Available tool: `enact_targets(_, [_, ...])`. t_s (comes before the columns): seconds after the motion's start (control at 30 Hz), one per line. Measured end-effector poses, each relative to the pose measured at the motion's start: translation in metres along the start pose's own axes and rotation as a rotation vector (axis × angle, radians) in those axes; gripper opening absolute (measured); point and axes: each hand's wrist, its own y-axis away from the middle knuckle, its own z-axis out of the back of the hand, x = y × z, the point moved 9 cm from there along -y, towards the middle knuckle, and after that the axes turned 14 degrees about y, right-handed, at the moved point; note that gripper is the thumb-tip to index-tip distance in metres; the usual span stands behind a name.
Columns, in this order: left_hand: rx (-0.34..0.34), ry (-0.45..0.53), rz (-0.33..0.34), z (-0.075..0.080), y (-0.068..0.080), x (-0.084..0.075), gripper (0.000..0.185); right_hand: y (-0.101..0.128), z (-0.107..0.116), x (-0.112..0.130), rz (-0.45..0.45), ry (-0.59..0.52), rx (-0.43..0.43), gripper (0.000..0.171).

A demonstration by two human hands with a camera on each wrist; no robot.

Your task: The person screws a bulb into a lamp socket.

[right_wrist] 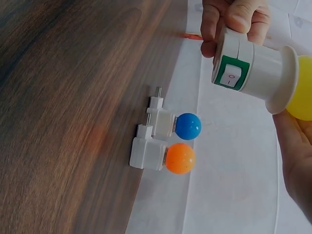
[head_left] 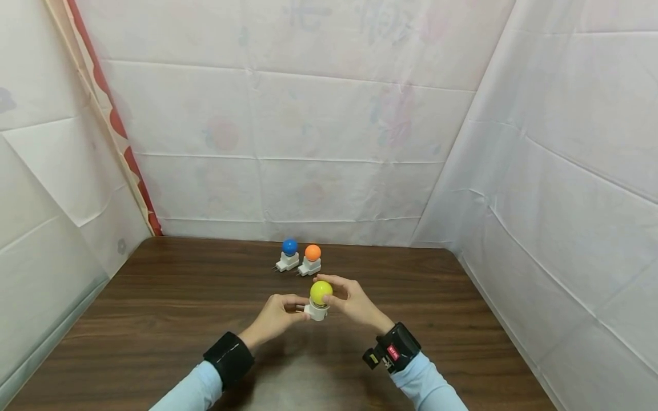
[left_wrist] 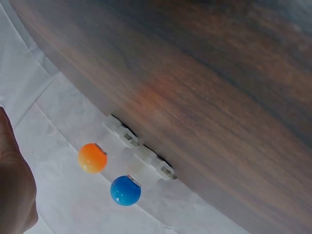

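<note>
Yellow bulb (head_left: 321, 291) in white socket (head_left: 316, 311): left hand (head_left: 275, 318) pinches socket, right hand (head_left: 353, 303) grips bulb. Behind it on counter (head_left: 154, 297): blue lamp (head_left: 288, 254), orange lamp (head_left: 311, 260).

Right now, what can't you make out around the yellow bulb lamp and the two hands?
- Left hand: its fingertips are hidden behind the white socket in the head view; the left wrist view shows only the hand's edge.
- Yellow bulb: cut off by the right edge of the right wrist view.
- Right hand: only part shows in the right wrist view.
- Switch: its position is too small to read.
</note>
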Motion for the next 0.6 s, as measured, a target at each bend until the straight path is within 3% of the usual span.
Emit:
enact_targets(0.1, [-0.003, -0.013, -0.041, 0.003, -0.003, 0.011, 0.030, -0.002, -0.002, -0.012, -0.003, 0.011, -0.028, 0.044])
enact_targets(0.23, [-0.022, -0.036, -0.056, 0.004, -0.003, 0.011, 0.032, -0.003, -0.001, -0.016, -0.055, 0.014, -0.055, 0.043])
enact_targets(0.4, [-0.060, -0.034, -0.015, 0.007, -0.003, 0.012, 0.030, -0.003, 0.002, -0.018, -0.136, -0.006, -0.084, 0.043])
enact_targets(0.6, [-0.084, -0.028, 0.008, 0.008, -0.003, 0.014, 0.030, -0.001, 0.007, -0.013, -0.139, -0.029, -0.148, 0.046])
